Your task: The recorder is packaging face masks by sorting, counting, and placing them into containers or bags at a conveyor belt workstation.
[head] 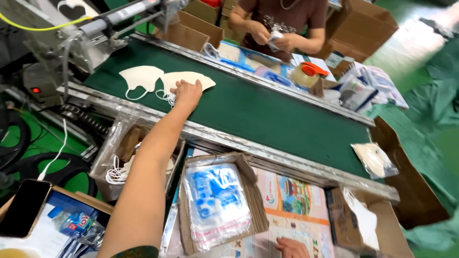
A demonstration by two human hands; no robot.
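- The left hand (187, 93) reaches out over the green conveyor belt (267, 110) and lies flat on a white folded face mask (201, 80), fingers spread on it, not closed around it. Its grip is apart, pressing rather than pinching.
- That mask sits at about 11 o'clock in the view, near the belt's near rail (229, 136). Its ear loops (168, 98) are bunched just under the hand's heel.
- A 2nd white mask (140, 76) lies just beside it at 9 o'clock, the 2 edges seeming to touch or overlap.
- By its look the mask should be very light, soft and thin, easily creased. It would likely slide on the belt under a flat palm. The folded edge or the loops look the best place to pinch it.
- The right hand (291, 248) shows only at 6 o'clock, resting on printed paper sheets (291, 205). Whether its grip is apart or together I cannot tell.
- A cardboard box of clear printed bags (217, 205) stands just left of it.
- Another person's hands (272, 38) work across the belt at 12 o'clock.
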